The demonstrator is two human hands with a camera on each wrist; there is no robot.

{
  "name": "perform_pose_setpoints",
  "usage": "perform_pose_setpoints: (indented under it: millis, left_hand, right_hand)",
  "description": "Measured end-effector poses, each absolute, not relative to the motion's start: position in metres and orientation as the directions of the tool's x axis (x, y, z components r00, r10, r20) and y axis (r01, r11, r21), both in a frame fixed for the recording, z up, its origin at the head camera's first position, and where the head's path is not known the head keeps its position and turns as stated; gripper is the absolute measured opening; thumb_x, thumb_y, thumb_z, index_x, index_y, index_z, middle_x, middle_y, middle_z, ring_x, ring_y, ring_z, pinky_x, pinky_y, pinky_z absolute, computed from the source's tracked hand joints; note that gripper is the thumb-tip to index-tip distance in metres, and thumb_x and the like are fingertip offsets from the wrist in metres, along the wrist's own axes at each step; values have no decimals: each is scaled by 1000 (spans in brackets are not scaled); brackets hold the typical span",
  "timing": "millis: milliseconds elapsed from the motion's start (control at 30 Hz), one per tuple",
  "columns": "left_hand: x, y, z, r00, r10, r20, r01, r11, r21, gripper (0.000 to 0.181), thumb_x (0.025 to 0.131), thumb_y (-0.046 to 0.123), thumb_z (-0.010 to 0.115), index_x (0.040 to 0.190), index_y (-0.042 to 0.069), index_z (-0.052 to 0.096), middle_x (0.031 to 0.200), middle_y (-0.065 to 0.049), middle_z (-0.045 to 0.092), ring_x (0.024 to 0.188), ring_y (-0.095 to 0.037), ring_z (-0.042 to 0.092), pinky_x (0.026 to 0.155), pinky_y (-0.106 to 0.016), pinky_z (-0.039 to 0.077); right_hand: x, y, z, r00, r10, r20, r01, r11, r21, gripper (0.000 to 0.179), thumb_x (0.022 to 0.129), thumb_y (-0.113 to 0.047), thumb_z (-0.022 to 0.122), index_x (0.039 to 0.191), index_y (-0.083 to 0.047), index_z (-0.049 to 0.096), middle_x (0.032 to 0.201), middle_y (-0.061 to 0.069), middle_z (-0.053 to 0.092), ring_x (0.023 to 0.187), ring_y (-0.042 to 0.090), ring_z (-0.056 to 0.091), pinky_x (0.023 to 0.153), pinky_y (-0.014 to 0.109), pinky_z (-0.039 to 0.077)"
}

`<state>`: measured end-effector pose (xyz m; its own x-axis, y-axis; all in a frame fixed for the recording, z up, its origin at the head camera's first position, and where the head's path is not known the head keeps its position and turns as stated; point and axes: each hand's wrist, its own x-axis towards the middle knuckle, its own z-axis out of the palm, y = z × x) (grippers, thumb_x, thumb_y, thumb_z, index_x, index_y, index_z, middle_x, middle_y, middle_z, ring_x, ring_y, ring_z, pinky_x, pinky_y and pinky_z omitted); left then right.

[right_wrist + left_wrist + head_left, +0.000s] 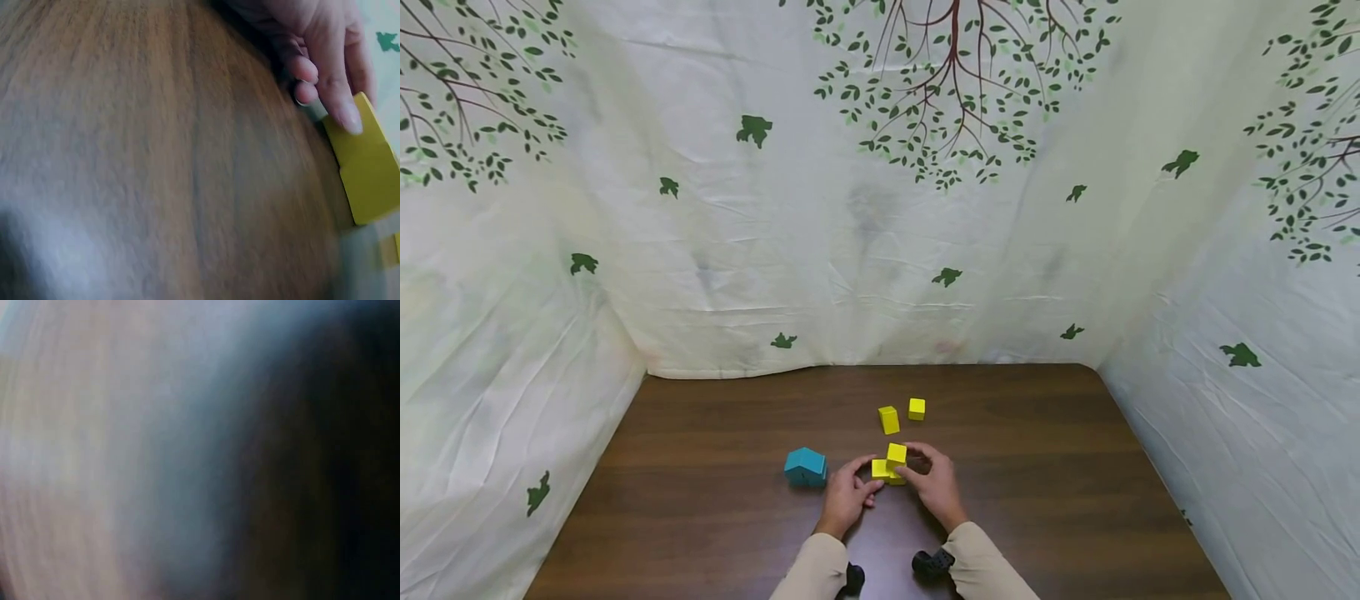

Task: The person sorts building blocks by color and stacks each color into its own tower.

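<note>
Several yellow blocks (pixel 880 470) stand close together on the table, one of them raised above the others. My right hand (pixel 938 486) pinches the raised yellow block (pixel 897 454), thumb at its near side and index finger behind. The right wrist view has that thumb (pixel 342 106) flat against a yellow face (pixel 369 181). From the other side, my left hand (pixel 844 502) holds the left yellow block low down between thumb and index finger, its other fingers curled. The left wrist view is a blur.
Two loose yellow blocks, a tilted one (pixel 889 420) and a smaller-looking one (pixel 917 409), lie beyond the hands. A blue house-shaped block (pixel 805 468) stands left of the left hand. White leaf-printed cloth (pixel 865 250) borders the brown table (pixel 1037 500) at the back and sides.
</note>
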<state>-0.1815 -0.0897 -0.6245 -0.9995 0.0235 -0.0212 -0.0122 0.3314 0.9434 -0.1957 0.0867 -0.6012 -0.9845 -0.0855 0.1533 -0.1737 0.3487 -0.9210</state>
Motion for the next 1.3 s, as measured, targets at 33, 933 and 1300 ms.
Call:
perform_pose_setpoints:
  millis: [33, 933, 1300]
  left_hand:
    - [-181, -90, -625, -999, 23, -23, -14, 333, 943, 45, 83, 4, 73, 125, -2, 59, 58, -1, 53, 48, -10, 56, 51, -24, 52]
    - [-182, -92, -624, -999, 39, -21, -7, 343, 939, 46, 84, 1, 71, 126, -8, 55, 59, -1, 55, 48, -11, 56, 50, -24, 51]
    - [-182, -91, -623, -999, 32, -31, -18, 334, 942, 45, 85, 1, 70, 127, -6, 56, 58, 0, 55, 47, -9, 56, 51, -24, 52]
  right_hand:
    - [-196, 85, -601, -984, -91, 152, -175, 351, -920, 36, 82, -20, 77, 114, -8, 67, 109, 8, 67, 100, 29, 62, 87, 47, 49]
    - [-202, 72, -605, -970, -211, 118, -191, 370, -909, 39, 82, -16, 77, 118, -5, 67, 115, 9, 65, 105, 27, 59, 94, 48, 46]
    - [-202, 72, -605, -965, -223, 141, -219, 379, -899, 39, 82, -16, 78, 117, -5, 67, 114, 8, 66, 104, 26, 60, 93, 46, 47]
